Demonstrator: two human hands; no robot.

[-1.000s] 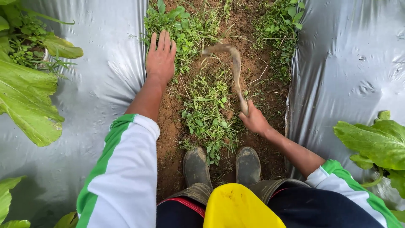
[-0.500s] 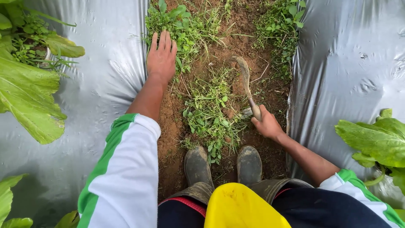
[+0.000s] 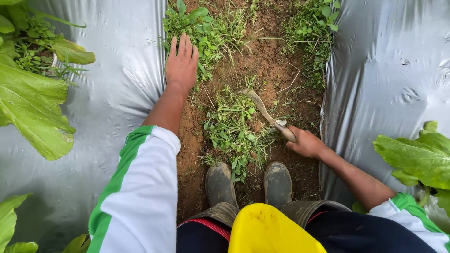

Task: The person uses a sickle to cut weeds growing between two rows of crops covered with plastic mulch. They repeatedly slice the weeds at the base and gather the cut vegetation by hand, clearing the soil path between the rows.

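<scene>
My right hand [image 3: 307, 142] grips the handle of a small curved sickle [image 3: 262, 108]; its muddy blade lies low against the soil beside a pile of cut weeds [image 3: 233, 125]. My left hand [image 3: 181, 63] rests flat, fingers together, on the ground at the edge of the silver plastic mulch [image 3: 117, 70], next to a clump of standing weeds [image 3: 201, 30]. Both arms wear white sleeves with green stripes.
A bare-earth furrow [image 3: 276, 61] runs between two beds covered in silver mulch [image 3: 389, 70]. Large leafy green plants grow at the left [image 3: 28, 98] and right [image 3: 417, 157]. My muddy boots [image 3: 276, 182] stand in the furrow; a yellow object [image 3: 267, 229] sits at my lap.
The sickle has swept from far up the furrow back toward me, pulling loose weeds along. My right hand has drawn back and to the right. My left hand stays in place.
</scene>
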